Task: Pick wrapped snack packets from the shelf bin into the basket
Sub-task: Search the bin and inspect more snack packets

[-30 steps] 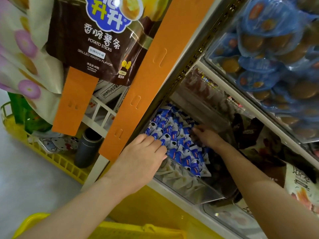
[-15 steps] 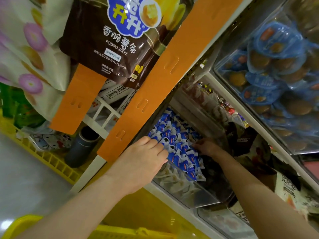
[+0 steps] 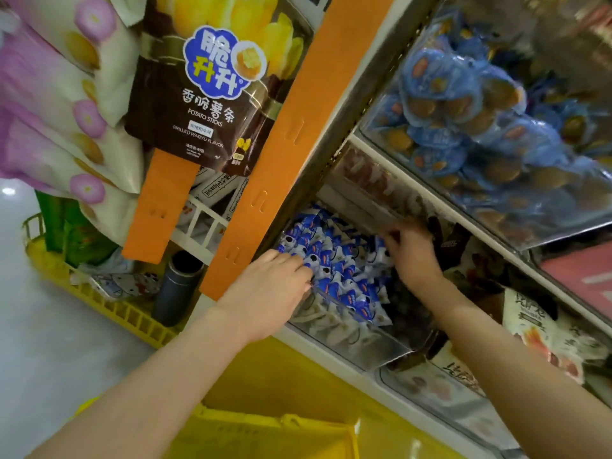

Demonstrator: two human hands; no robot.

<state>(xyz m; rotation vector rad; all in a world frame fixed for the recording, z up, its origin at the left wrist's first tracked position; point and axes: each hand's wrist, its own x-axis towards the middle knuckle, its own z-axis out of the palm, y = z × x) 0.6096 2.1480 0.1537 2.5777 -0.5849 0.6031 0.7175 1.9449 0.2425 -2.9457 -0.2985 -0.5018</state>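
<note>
Reaching into the clear shelf bin [image 3: 364, 346] of packets [image 3: 334, 260], both hands' grips cannot be told.

Both hands reaching forward, bare forearms extended.
I see left hand [image 3: 268, 289] palm-down, fingers curled loosely together, knuckles up. Right hand [image 3: 412, 251] further ahead, back of hand toward camera, fingers motion-blurred, so I can't read its grip. Arms well apart, converging slightly.
</note>
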